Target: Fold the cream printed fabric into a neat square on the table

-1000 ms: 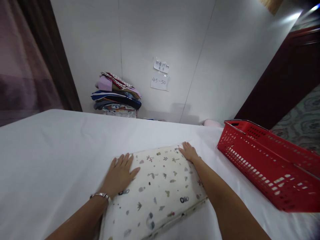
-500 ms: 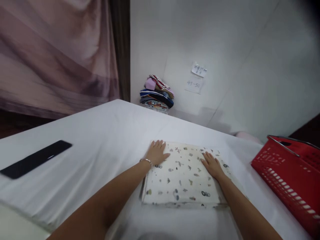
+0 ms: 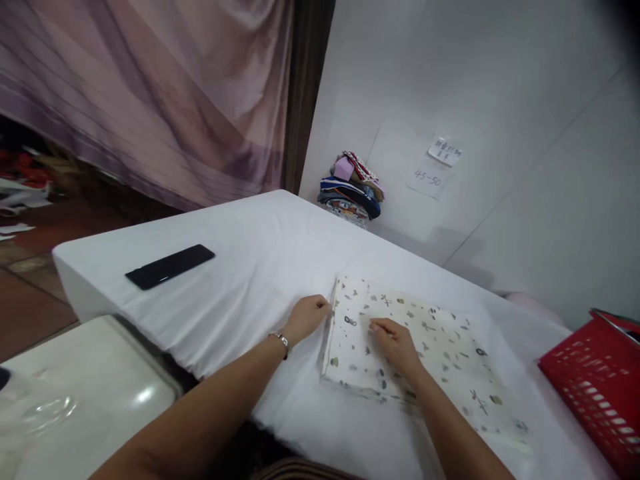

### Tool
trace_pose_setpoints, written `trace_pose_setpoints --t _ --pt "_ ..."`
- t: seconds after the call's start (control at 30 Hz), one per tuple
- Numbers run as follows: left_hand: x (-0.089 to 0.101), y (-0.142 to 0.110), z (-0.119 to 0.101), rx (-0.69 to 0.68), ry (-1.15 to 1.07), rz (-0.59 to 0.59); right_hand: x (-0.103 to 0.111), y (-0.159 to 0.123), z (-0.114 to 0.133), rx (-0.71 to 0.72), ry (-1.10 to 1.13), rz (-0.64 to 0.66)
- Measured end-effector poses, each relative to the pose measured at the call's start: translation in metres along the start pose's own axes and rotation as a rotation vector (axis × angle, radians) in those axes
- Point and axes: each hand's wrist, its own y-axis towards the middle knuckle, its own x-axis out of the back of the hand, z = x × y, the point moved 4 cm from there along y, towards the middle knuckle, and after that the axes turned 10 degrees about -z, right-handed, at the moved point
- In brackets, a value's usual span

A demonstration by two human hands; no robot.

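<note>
A folded cream cloth with small plant-like and other dark prints lies on the white-covered table. At its left edge is my left hand, fingers curled in against the cloth's border, a silver bracelet on the wrist. My right hand is over the left half of the cloth, thumb and fingers pinched together. What its fingertips hold, if anything, is too small to make out. Toward the lower right the cloth spreads out in a thinner, paler layer.
A black phone-like slab lies on the white tablecloth to the left. The red basket stands at right. Folded fabrics are stacked by the wall. A glossy white surface is at lower left, near a pink curtain.
Both hands have gone from lying flat on the cloth to curled fingers. My right hand has shifted left across it. The view has turned left, and the cloth spreads further to the lower right.
</note>
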Motion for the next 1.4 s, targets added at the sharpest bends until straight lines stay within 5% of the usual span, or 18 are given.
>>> trace_pose_setpoints --t 0.2,0.4,0.6,0.97,1.4 --pt "-0.002 -0.011 -0.016 -0.072 0.104 0.072 -0.054 0.019 0.041 0.029 -0.142 0.041" --pt "0.005 -0.011 -0.013 -0.022 0.142 0.188 -0.075 0.024 0.050 -0.032 -0.403 0.102" --pt "-0.002 -0.014 -0.006 0.119 -0.006 0.374 -0.081 0.027 0.047 -0.062 -0.472 0.149" --pt "-0.002 -0.018 -0.009 0.083 0.027 0.397 -0.084 0.025 0.043 -0.056 -0.272 0.077" --pt "-0.007 -0.020 -0.002 0.145 -0.172 0.539 -0.083 0.021 0.056 -0.083 -0.421 0.118"
